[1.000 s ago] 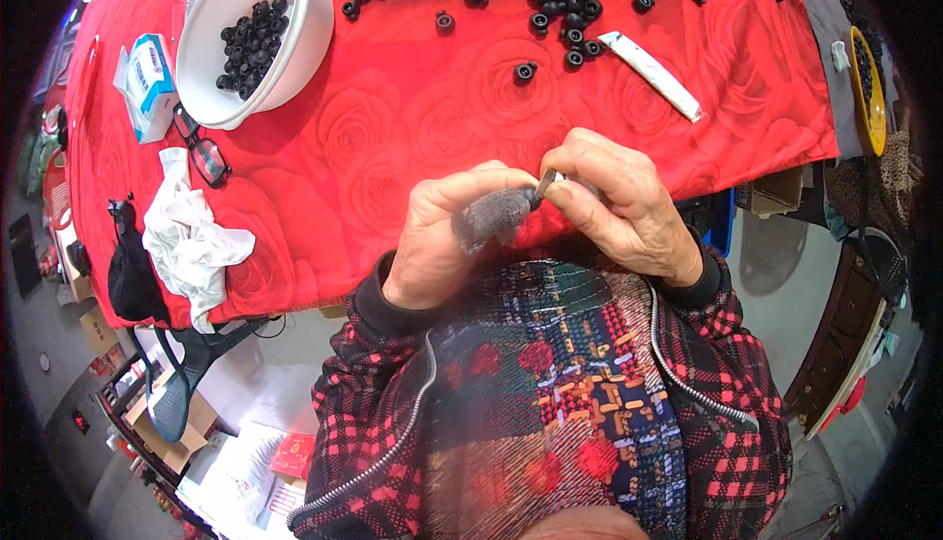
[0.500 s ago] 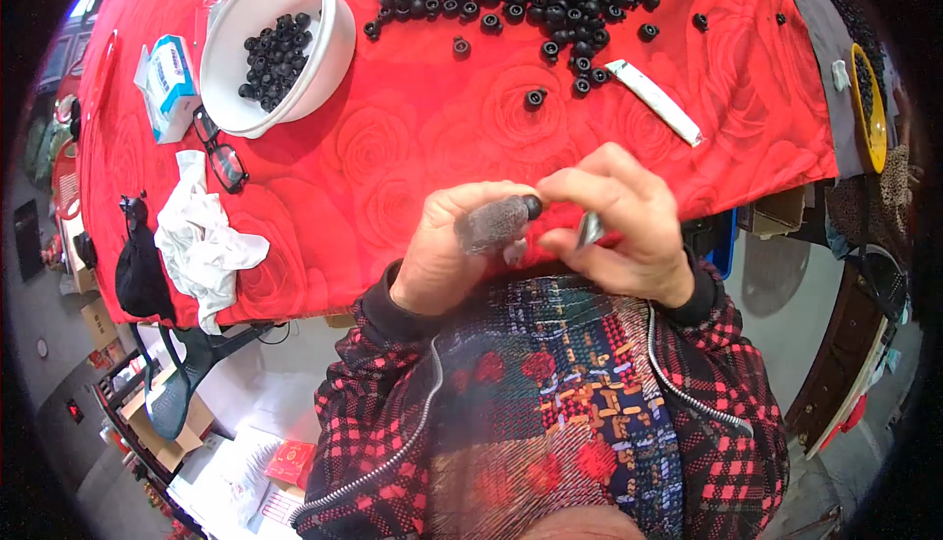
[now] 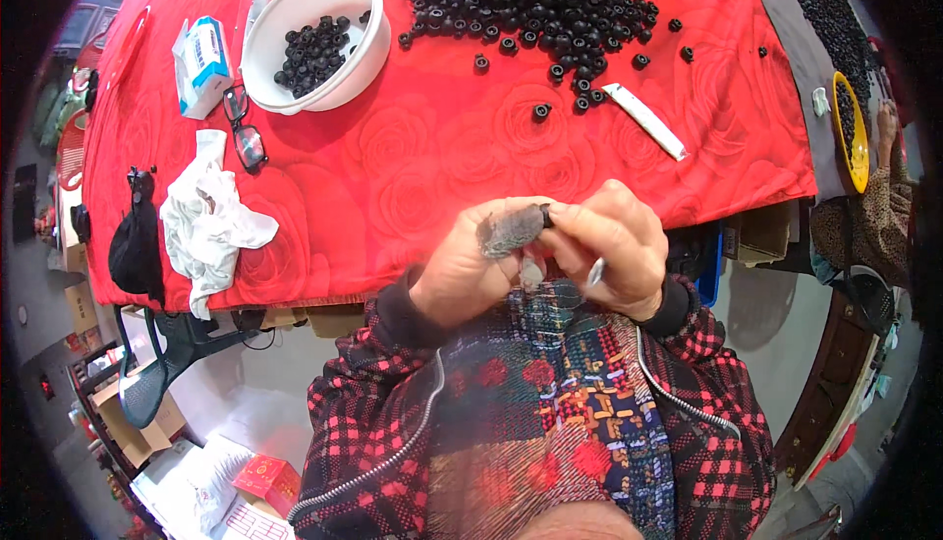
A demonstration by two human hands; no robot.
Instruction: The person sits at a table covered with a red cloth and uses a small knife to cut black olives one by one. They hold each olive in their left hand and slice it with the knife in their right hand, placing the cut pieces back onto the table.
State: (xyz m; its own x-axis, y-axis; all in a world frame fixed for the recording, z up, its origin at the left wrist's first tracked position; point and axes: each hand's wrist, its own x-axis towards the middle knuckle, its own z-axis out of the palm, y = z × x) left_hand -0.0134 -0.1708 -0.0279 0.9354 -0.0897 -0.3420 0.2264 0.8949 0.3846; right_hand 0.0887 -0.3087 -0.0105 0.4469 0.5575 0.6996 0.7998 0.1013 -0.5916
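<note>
My left hand [image 3: 460,270] is closed in a pinch in front of my chest. A fuzzy grey sleeve-like piece [image 3: 514,231] lies along its finger end; whether it is worn or held I cannot tell. At the tip of that piece sits a small round black part [image 3: 546,214], gripped between both hands. My right hand [image 3: 617,245] pinches against the black part with thumb and finger. Tucked in its curled fingers is a small silver tool [image 3: 595,272], mostly hidden. Below the fingers shows a pale grey bit [image 3: 532,271], its kind unclear.
A heap of black round parts [image 3: 521,0] covers the far side of the red tablecloth [image 3: 393,196]. Around it are a white bowl [image 3: 368,63] with similar parts, a white tube-like packet [image 3: 643,121], glasses [image 3: 249,147], a white cloth [image 3: 211,226] and a yellow tray [image 3: 859,162] beside another person.
My right hand has closed in on the black part, its thumb and finger now touching it. Both hands have dropped slightly, and the head view has shifted.
</note>
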